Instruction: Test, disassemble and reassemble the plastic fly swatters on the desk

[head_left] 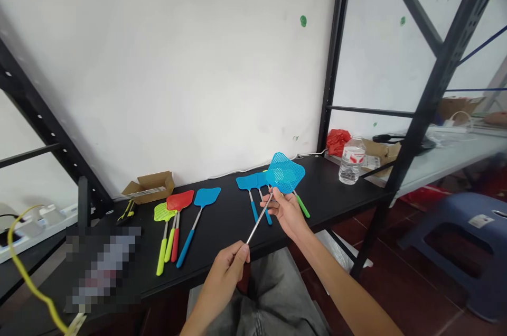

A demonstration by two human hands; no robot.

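A blue fly swatter (291, 171) with a thin metal rod is held slantwise over the front of the table. My left hand (226, 268) is closed round its lower end, and the grip is hidden inside the fist. Close below the mesh head, my right hand (288, 210) pinches the rod between thumb and fingers. Behind that hand lie more blue swatters (249, 183) and one with a green handle (302, 205), partly covered. To the left rest a yellow-green swatter (161, 254), a red swatter (180, 201) and another blue swatter (207, 197).
The black table (225, 225) stands against a white wall. At its back left is an open cardboard box (152, 188); a water bottle (351, 162) and red plastic bag (338, 141) are at the right. Black shelf posts (431, 82) frame both sides. A blue stool (463, 241) stands right.
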